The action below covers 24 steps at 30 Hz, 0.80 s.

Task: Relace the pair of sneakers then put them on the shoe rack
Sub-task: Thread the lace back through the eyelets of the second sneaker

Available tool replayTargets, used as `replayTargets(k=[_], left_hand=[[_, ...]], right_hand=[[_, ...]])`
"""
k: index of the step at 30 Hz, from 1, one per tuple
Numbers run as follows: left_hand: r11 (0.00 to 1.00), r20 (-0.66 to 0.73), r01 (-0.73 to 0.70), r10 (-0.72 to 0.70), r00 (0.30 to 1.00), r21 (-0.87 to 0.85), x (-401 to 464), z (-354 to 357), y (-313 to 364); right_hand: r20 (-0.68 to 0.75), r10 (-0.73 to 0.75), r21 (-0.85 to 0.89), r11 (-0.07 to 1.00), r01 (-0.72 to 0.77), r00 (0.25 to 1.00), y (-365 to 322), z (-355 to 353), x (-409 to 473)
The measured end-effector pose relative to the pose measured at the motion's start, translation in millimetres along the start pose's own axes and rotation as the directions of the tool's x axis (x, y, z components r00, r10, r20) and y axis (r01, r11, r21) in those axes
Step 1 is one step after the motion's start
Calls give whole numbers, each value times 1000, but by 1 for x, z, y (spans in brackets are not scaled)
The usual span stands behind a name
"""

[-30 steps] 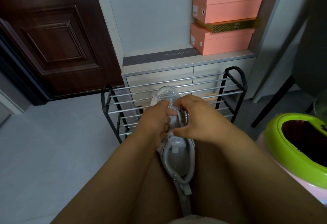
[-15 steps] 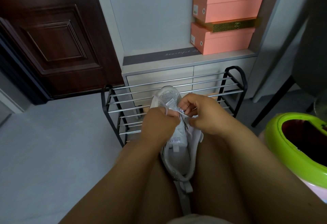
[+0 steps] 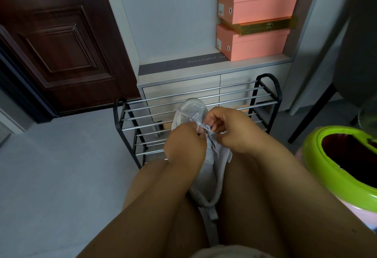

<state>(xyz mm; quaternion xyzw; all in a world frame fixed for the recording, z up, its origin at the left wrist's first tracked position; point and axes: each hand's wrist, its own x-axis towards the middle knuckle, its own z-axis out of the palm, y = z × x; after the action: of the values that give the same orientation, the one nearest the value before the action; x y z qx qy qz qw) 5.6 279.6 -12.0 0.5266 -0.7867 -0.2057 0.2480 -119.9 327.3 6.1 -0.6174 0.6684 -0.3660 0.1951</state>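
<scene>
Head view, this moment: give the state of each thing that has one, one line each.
sneaker: held between the knees, toe pointing away, being laced
lace: pinched in both hands
left hand: pinches the lace
right hand: pinches the lace
shoe rack: no shoes seen on its top bars
door: shut
bin: open

A grey mat (image 3: 181, 65) lying on top of the low cabinet (image 3: 255, 65) carried pale cursive script that read "Beautiful", followed by a second word starting "Li", its rest hidden behind the lowest of the pink shoeboxes (image 3: 255, 43). White labels on the end faces of the boxes and a small tag on the sneaker (image 3: 193, 113) bore print too small to read
</scene>
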Motion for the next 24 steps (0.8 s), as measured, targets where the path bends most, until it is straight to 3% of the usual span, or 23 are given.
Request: replayTargets(k=[5,10,17,21,24], left_hand=[[999,42,-1,2,999,-37,7,-7,-4],[986,195,109,-83,977,-124,15,-26,-8],[899,513,333,-150,845,-285,12,-48,-4],[921,566,263,-59,822,-286,9,-50,2],[837,646,326,42,762,-439,3,-60,2]], right_hand=[[-24,20,10,1000,-20,1000,0,3,-2],[-80,41,4,999,-41,996,0,6,-1],[-75,13,35,999,-11,997,-6,6,-2],[-83,-2,-23,1000,0,997,-5,8,-1],[-94,34,-25,999,-36,995,1,9,1]])
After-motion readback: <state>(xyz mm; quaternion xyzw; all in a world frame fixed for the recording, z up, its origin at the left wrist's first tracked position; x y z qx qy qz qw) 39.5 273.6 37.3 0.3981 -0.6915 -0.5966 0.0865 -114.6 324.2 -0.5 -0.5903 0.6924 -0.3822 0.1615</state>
